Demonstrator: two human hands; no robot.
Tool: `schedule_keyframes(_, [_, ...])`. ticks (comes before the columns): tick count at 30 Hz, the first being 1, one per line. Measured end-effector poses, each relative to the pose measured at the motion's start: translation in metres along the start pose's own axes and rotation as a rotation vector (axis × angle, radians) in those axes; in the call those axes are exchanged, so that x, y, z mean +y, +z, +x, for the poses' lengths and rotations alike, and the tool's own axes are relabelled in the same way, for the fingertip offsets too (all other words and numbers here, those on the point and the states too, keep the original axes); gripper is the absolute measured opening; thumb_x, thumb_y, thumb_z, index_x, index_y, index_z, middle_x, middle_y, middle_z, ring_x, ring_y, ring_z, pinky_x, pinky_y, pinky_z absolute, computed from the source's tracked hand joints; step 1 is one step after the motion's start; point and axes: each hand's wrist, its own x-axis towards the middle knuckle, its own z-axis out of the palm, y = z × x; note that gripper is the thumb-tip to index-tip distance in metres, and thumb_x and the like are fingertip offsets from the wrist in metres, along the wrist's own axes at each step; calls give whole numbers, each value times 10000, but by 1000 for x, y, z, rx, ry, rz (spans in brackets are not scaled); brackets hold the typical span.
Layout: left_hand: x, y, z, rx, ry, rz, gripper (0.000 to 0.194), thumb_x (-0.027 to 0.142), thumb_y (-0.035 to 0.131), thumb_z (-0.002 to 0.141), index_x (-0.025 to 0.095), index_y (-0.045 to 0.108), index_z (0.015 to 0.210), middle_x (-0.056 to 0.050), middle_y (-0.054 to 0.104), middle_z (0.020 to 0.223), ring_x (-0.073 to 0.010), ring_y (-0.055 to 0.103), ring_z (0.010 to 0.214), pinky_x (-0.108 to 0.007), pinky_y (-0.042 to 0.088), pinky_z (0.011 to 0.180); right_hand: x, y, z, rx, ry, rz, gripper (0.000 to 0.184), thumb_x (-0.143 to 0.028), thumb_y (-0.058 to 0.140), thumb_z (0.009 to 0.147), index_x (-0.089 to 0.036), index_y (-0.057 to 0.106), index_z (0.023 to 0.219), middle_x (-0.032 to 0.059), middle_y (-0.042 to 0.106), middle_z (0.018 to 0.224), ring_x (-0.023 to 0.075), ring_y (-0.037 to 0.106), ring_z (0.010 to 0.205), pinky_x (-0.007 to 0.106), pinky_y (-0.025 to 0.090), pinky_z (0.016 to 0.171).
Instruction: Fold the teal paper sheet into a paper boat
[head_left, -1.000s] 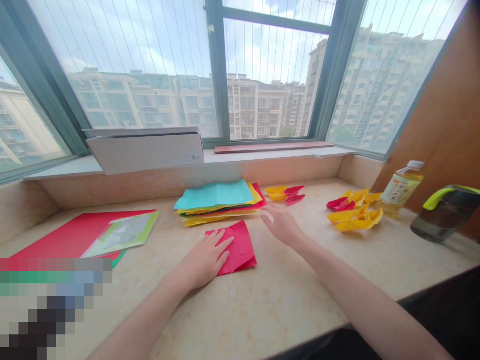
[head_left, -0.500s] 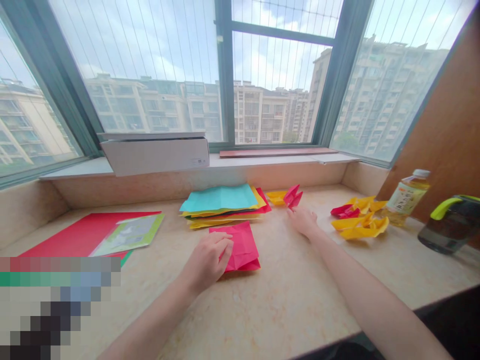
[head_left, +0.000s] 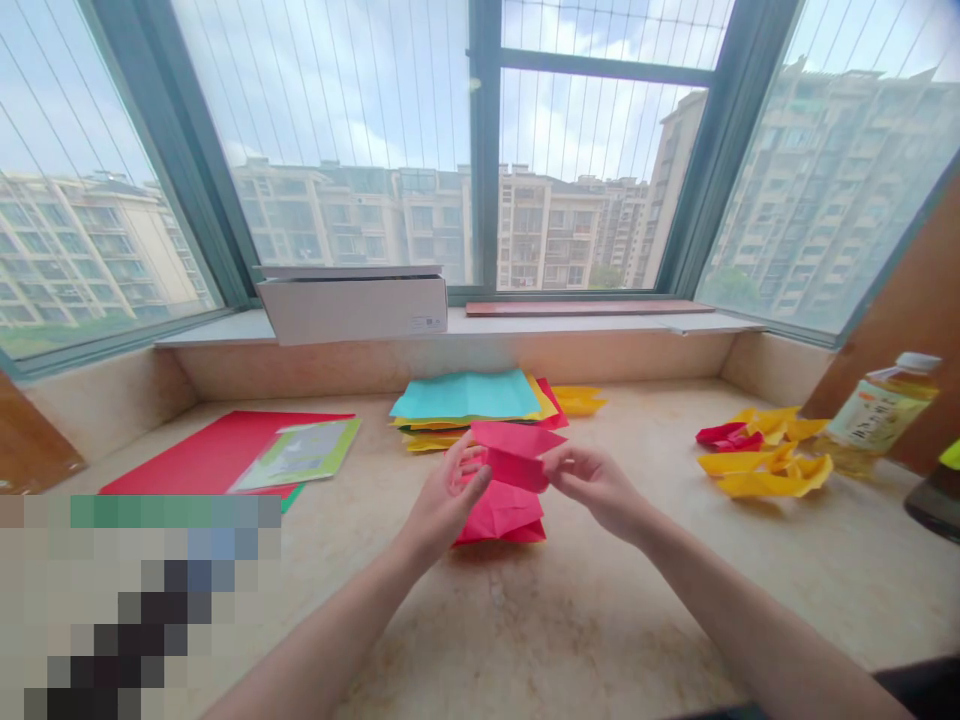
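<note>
A red folded paper piece (head_left: pixel 517 455) is held up between my hands. My left hand (head_left: pixel 450 500) grips its left end between thumb and fingers, and my right hand (head_left: pixel 592 482) pinches its right end. Just below it, a creased red paper square (head_left: pixel 504 515) lies on the counter, its upper part hidden behind the raised piece. Behind is a stack of coloured paper (head_left: pixel 469 395) with a light blue sheet on top. A yellow folded paper (head_left: pixel 579 400) rests beside the stack's right end.
On the right are folded yellow papers (head_left: pixel 765 472), a red folded paper (head_left: pixel 729 437), a drink bottle (head_left: pixel 889 405) and a dark jug (head_left: pixel 934 510). Red sheets (head_left: pixel 191 450) and a clear packet (head_left: pixel 300 455) lie left. A white box (head_left: pixel 356 308) stands on the windowsill.
My right hand has brought the red folded piece from beside the yellow one toward me. My left hand has lifted off the red square and now holds the piece too. The view has shifted left.
</note>
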Motion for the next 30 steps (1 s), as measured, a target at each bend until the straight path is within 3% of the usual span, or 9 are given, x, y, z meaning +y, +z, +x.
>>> schedule_keyframes(4, [10,5,-6,-132,-138,-321,593,497,760,757,138,636,1212,-153,705,1135,-323,663,1057,-440,513,928,-3,16,-8,-188,129,255,196,-342,756,806,-179,670,874,22,671,845,141,624,767,280,491,729])
schedule_keyframes(8, [17,6,-11,-169,-175,-351,478,435,784,753,118,702,1102,-133,744,1034,-297,700,954,-423,523,901,-2,16,-7,-245,166,345,354,-344,751,818,-173,645,1110,52,683,975,156,625,878,288,473,813])
schedule_keyframes(13, [20,6,-11,-170,-214,-351,448,404,801,740,125,721,1082,-131,744,1051,-306,691,995,-426,515,924,-5,14,-6,-377,220,272,325,-432,717,838,-145,673,983,34,664,857,146,591,802,262,456,743])
schedule_keyframes(16, [16,6,-9,-141,-218,-401,427,384,798,751,142,717,1094,-119,749,1033,-298,702,966,-431,522,910,-2,14,-5,-305,184,248,324,-435,714,839,-169,671,1019,28,657,883,153,591,827,276,462,767])
schedule_keyframes(20, [10,5,-7,-129,-192,-496,439,368,771,789,178,682,1175,-115,732,1105,-303,697,996,-433,538,885,6,14,-2,-77,127,260,418,-404,752,812,-230,634,1173,-4,642,846,139,591,782,276,460,761])
schedule_keyframes(22, [9,5,-6,-124,-195,-533,443,363,763,798,182,671,1191,-120,723,1132,-311,686,1027,-427,542,879,5,14,-3,-49,118,277,418,-406,749,813,-239,638,1180,-8,639,834,141,593,788,284,458,777])
schedule_keyframes(27, [12,2,-8,-103,-229,-534,417,365,756,804,152,684,1155,-130,732,1089,-302,687,1021,-414,537,888,-5,12,-8,-381,234,212,322,-463,596,921,-167,697,998,23,646,839,139,570,775,277,442,760])
schedule_keyframes(30, [15,4,-9,-116,-255,-450,417,355,773,787,152,689,1142,-118,736,1072,-289,693,995,-400,532,882,-4,12,-11,-412,253,160,399,-508,540,940,-143,685,864,15,626,771,122,534,703,248,421,688])
